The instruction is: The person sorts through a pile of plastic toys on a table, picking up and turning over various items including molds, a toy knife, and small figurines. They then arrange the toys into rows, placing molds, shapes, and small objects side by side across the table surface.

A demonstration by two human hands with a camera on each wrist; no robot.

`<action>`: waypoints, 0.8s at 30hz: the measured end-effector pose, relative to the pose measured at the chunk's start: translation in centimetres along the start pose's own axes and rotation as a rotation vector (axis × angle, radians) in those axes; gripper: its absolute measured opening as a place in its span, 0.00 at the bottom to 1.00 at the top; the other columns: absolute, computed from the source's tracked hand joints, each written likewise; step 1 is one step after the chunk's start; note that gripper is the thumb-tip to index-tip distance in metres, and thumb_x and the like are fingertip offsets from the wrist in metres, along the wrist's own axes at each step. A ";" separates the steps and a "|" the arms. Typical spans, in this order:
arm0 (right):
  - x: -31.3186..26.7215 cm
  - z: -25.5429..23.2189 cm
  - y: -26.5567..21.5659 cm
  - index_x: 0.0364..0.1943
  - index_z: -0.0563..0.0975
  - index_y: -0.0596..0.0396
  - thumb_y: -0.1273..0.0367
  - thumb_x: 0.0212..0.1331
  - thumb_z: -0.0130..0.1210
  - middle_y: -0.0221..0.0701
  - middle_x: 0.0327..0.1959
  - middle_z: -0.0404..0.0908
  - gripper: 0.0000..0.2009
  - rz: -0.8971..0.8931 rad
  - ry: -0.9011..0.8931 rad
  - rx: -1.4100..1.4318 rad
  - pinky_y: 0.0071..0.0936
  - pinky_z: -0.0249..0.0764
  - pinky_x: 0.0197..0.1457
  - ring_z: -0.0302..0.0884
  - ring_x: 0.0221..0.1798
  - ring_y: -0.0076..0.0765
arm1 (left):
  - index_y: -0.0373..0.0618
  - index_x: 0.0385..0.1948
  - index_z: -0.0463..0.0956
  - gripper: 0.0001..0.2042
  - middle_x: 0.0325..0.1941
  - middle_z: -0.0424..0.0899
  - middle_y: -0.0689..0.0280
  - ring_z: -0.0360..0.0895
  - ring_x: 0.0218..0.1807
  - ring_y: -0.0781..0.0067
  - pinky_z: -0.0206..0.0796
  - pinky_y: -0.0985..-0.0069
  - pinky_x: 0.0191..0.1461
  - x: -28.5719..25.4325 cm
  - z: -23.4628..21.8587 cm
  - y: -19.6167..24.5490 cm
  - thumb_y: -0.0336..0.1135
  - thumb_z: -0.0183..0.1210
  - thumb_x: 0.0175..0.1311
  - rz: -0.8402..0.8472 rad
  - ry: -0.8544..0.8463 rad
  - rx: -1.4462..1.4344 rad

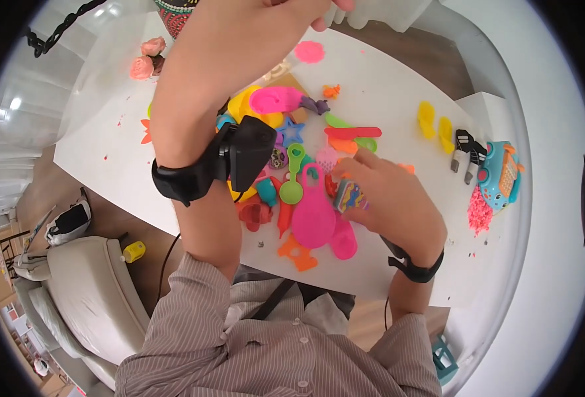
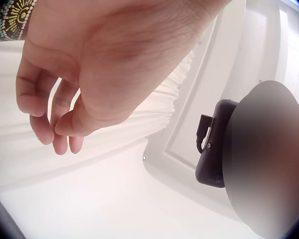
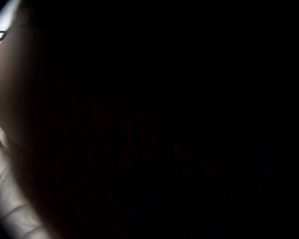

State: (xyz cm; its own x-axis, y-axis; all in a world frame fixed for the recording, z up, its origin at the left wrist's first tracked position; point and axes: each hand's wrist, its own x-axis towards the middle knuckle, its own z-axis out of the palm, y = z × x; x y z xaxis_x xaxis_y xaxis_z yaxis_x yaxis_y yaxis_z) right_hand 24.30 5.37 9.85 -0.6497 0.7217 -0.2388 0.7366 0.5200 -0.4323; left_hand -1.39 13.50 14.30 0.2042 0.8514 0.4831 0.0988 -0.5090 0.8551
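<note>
While the right hand [image 1: 401,205] is pinching a small wavy-patterned block [image 1: 353,196] between its thumb and bent fingers, the block is sitting just to the right of the magenta scoop [image 1: 313,225]; whether it is touching anything beneath is impossible to tell. Beyond the scoop's far end, the left hand [image 2: 89,74] is hanging raised above the white table [image 1: 117,155], its fingers bending loosely with small gaps showing between some of them. A black wrist camera [image 1: 252,152] is riding on that arm, to the scoop's upper left. Just left of the scoop, a green spoon [image 1: 291,192] is lying; on its near side, an orange mould [image 1: 297,253] is resting. Farther off, beyond the scoop and rightward, a red knife-shaped tool [image 1: 365,132] is lying, and well to its right a teal toy [image 1: 497,178] is standing beside pink crumbs [image 1: 479,213].
</note>
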 end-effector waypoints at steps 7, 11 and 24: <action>-1.9 4.2 0.1 0.58 0.76 0.48 0.75 0.44 0.71 0.33 0.52 0.76 0.31 0.117 -0.033 -0.195 0.43 0.78 0.56 0.80 0.53 0.47 | 0.35 0.43 0.80 0.10 0.41 0.83 0.66 0.78 0.42 0.80 0.71 0.81 0.48 -0.5 1.2 2.9 0.19 0.48 0.69 0.029 -0.037 0.017; -2.3 4.0 2.1 0.61 0.76 0.50 0.77 0.47 0.70 0.33 0.56 0.77 0.31 -0.011 0.034 0.125 0.36 0.78 0.57 0.79 0.55 0.45 | 0.35 0.43 0.80 0.10 0.41 0.83 0.66 0.77 0.42 0.80 0.70 0.81 0.46 -1.2 1.5 4.6 0.20 0.48 0.69 0.074 -0.069 0.003; -0.7 5.2 5.6 0.61 0.76 0.52 0.67 0.54 0.75 0.31 0.57 0.81 0.29 -0.047 0.427 0.605 0.32 0.78 0.54 0.82 0.51 0.36 | 0.41 0.44 0.79 0.08 0.41 0.84 0.70 0.77 0.35 0.80 0.72 0.79 0.40 -3.5 9.3 -6.4 0.26 0.51 0.71 -0.206 -0.359 0.152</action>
State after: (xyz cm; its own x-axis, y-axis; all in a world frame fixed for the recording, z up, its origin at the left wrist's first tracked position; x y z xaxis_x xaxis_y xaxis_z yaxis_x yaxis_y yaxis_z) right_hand 27.89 5.44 3.01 -0.4574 0.8839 0.0975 0.3978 0.3014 -0.8666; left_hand 6.31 12.65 5.40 0.4880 0.8527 0.1866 0.3098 -0.3691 0.8763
